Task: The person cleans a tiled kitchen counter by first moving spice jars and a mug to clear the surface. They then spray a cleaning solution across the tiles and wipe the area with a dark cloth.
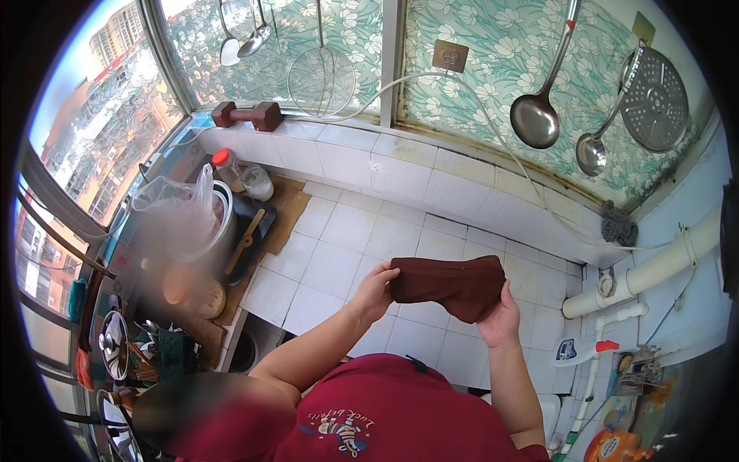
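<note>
A dark brown cloth (447, 283), folded into a wide band, is stretched out in front of my body above a white tiled counter (340, 225). At its left end my left hand (375, 289) pinches the edge, thumb on top. The right end, which droops lower, rests in the grip of my right hand (501, 317). Its far edge is nearly straight, while the near edge curves. Whether it is a rag or a garment, I cannot tell.
Left on the counter stand a pot with a plastic bag (202, 202), a black cooktop (251, 239), a red-lidded jar (227, 167) and a glass jar (257, 183). A dumbbell (247, 115) lies on the ledge. Ladles (537, 121) hang ahead; a white pipe (641, 268) runs at right.
</note>
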Available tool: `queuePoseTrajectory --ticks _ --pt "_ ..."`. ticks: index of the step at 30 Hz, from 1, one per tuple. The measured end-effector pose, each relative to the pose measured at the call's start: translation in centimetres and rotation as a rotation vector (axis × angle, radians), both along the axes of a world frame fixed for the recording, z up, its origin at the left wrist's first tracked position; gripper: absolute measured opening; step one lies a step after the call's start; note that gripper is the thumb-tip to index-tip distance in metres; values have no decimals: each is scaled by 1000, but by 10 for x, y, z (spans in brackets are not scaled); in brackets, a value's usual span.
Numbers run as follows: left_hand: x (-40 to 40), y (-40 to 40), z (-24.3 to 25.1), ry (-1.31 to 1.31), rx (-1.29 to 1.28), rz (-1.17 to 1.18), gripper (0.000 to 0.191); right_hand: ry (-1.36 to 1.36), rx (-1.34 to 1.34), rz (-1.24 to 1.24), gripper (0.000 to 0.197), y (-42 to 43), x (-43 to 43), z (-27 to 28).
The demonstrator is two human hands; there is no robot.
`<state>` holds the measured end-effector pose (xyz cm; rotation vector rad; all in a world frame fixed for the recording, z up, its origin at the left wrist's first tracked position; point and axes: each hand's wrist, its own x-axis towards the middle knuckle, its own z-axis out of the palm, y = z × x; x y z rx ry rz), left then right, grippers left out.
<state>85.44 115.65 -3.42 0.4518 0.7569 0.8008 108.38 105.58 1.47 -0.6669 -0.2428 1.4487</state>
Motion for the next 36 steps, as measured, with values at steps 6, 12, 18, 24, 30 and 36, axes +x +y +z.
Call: queuePoseTrajectory --ticks 6,12,18,24,30,36 --pt "-1 -3 2 788 755 -275 68 25 142 159 47 -5 -4 21" --pt "38 -20 39 317 1046 -633 78 -22 199 231 53 -17 -8 33" --pt "31 -20 40 304 736 -716 30 -220 175 91 50 -36 26 25" --pt "38 -29 55 -242 278 -525 43 -498 -224 32 50 -52 33 -20" --pt "48 -42 64 -398 170 -584 59 -776 -25 266 64 -67 1 -44" --pt "47 -52 87 -444 23 -571 60 -550 -191 406 48 -63 3 -60"
